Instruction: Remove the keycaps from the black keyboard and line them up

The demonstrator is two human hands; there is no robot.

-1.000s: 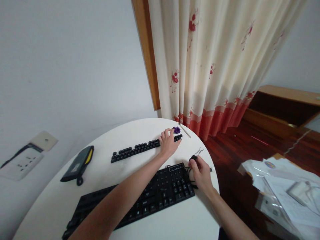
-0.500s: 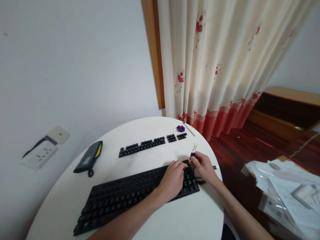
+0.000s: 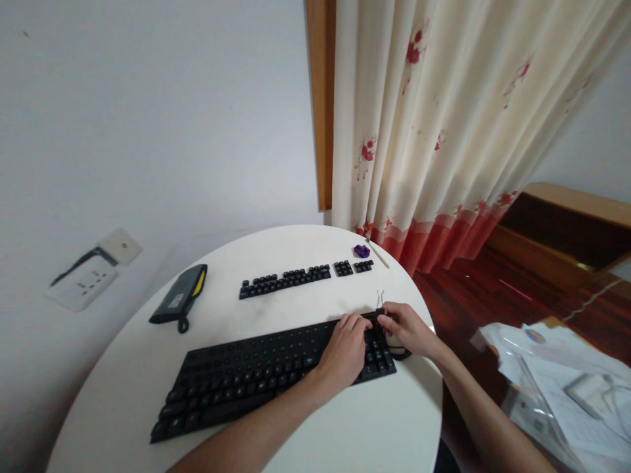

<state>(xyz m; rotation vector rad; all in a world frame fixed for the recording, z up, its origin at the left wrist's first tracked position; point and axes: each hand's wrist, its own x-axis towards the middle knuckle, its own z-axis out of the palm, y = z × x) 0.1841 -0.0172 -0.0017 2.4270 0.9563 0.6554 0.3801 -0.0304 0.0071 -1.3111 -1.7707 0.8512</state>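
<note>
Left hand [image 3: 348,345]: shifted from the loose keycaps [image 3: 290,282] to the keyboard [image 3: 261,368]; fingers curled, grip indeterminable. Right hand [image 3: 407,328]: fingers pinched a wire tool [image 3: 379,311], brought alongside; both hands thus shared one corner. Keyboard: black, beneath the left fingers, upper rows seemingly capless. Keycaps: black, beyond the fingers.

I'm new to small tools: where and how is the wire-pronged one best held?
Likely by its dark handle, in a light pinch from the right, where the right hand has it. The two thin wire prongs point away from that hand, so the handle looks the sturdier part.
</note>
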